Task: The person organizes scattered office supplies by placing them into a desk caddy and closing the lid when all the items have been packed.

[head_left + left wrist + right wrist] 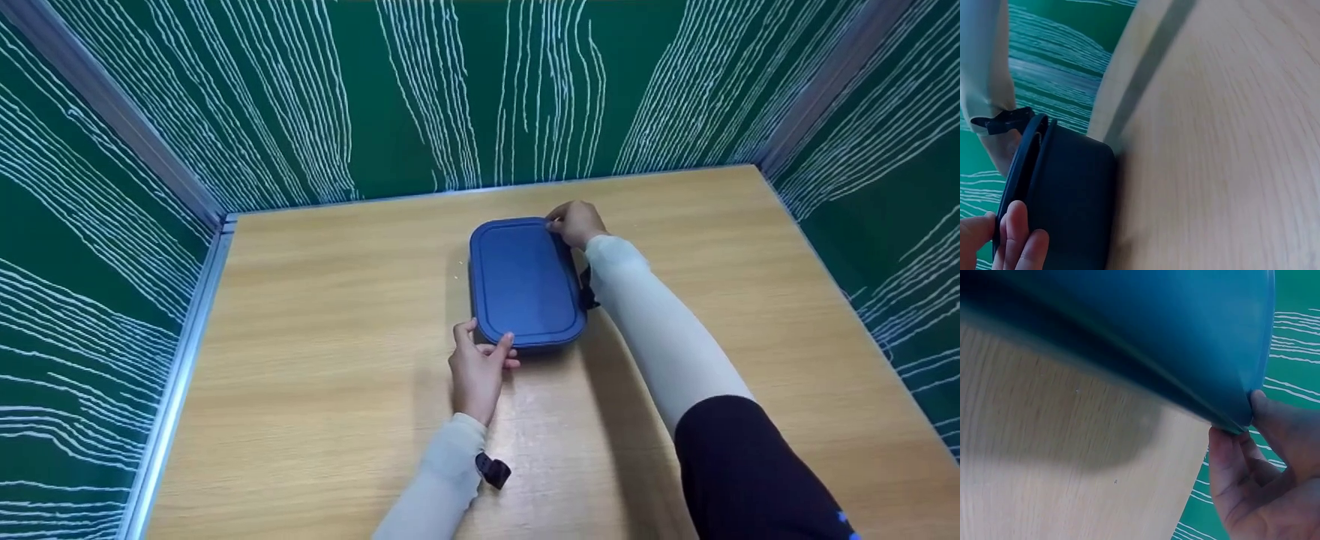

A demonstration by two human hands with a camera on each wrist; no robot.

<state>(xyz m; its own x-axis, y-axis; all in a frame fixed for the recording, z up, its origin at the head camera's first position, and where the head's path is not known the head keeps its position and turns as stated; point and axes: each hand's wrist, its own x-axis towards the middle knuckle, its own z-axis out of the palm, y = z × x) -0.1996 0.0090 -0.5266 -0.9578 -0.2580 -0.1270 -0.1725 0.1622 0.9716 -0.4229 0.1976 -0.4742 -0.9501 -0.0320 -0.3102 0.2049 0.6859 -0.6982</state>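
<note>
A blue rectangular lid (pixel 527 281) with rounded corners sits on a dark blue food container (pixel 1075 191) on the table. The left wrist view shows a narrow dark gap between lid and container rim, wider toward the person's right side. At the near left corner the left hand (pixel 478 373) pinches the lid's edge, thumb above and fingers below against the container wall. The right hand (pixel 579 223) grips the lid's far right corner; in the right wrist view its thumb (pixel 1261 405) lies on top and fingertips are underneath. What the container holds is hidden.
The wooden table (pixel 322 322) extends around the container. Green panels (pixel 480 97) with white wavy lines stand behind it and at both sides, joined by metal posts. Black straps (pixel 493 471) sit at both wrists.
</note>
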